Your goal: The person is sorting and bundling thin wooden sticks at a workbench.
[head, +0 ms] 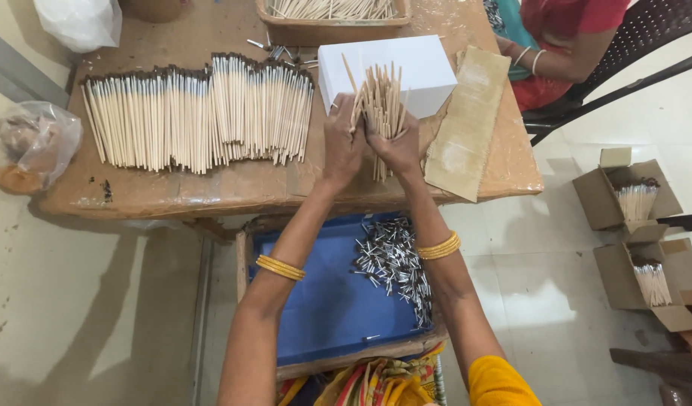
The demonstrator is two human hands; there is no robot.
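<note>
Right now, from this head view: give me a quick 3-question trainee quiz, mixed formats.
1. True or false: both hands, left hand and right hand, grip one bundle of wooden sticks.
2. Multiple choice: the pile of small metal tubes lies in A) the white box, B) the blue tray, C) a cardboard box on the floor.
3. Fill in: the row of dark-tipped sticks lies on the ___ side of the table.

Key: 1 true; 2 B; 3 left.

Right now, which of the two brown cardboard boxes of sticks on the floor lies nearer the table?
The upper brown cardboard box, close to the table's right corner; the other brown cardboard box sits lower in view, farther away.
</note>
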